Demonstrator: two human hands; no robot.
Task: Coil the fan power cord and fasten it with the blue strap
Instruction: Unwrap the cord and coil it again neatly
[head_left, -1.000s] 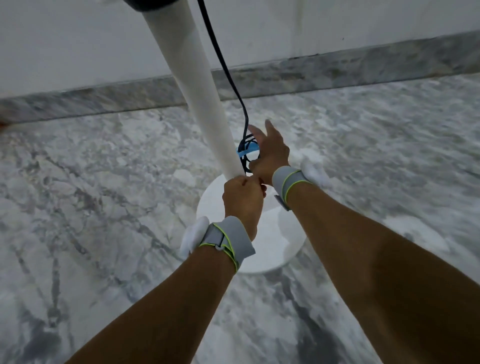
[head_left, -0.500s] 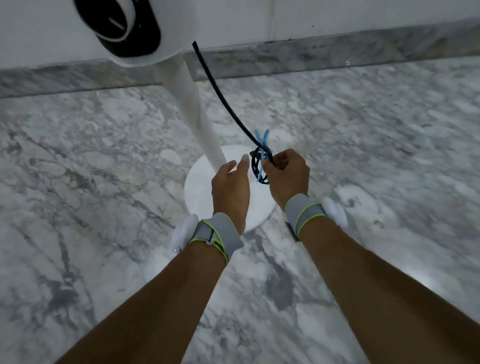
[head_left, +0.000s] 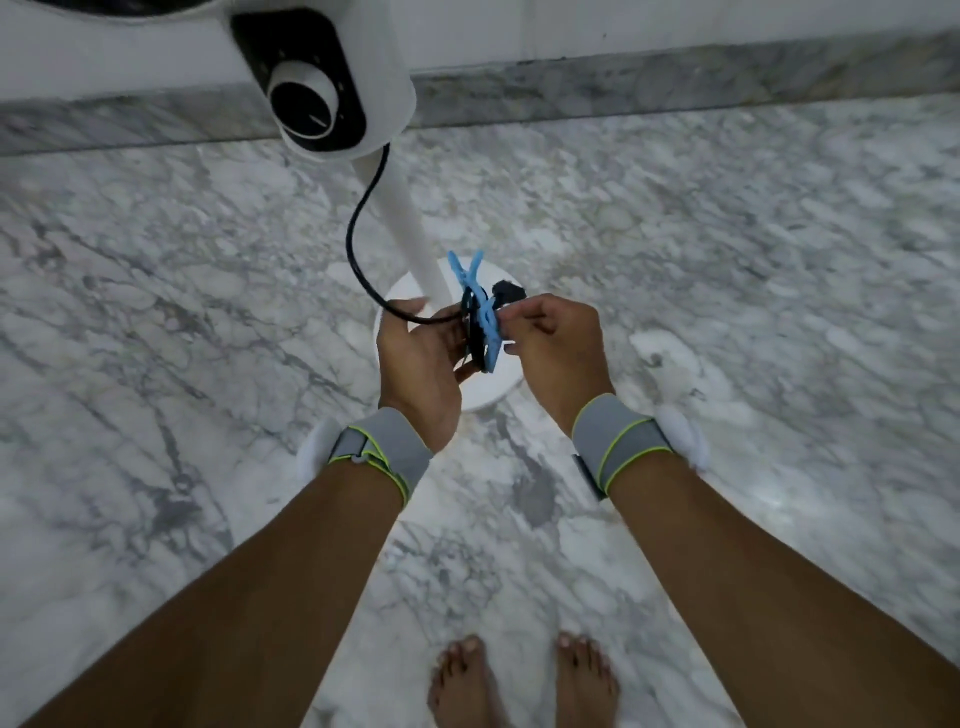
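The right hand's (head_left: 556, 345) fingers (head_left: 524, 312) pinch the blue strap (head_left: 485, 317) wrapped round the coiled power cord (head_left: 470, 327); the left hand (head_left: 421, 358) cups the coil, fingers curled under it, above the fan's white base (head_left: 498, 384) and pole (head_left: 410, 234).

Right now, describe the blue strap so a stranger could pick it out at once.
Start at the white fan pole rising from its round base on the marble floor. In front of it, the left hand and right hand hold a small coil of black cord. The blue strap wraps that coil, its two tails crossing upward, the only bright blue thing here.
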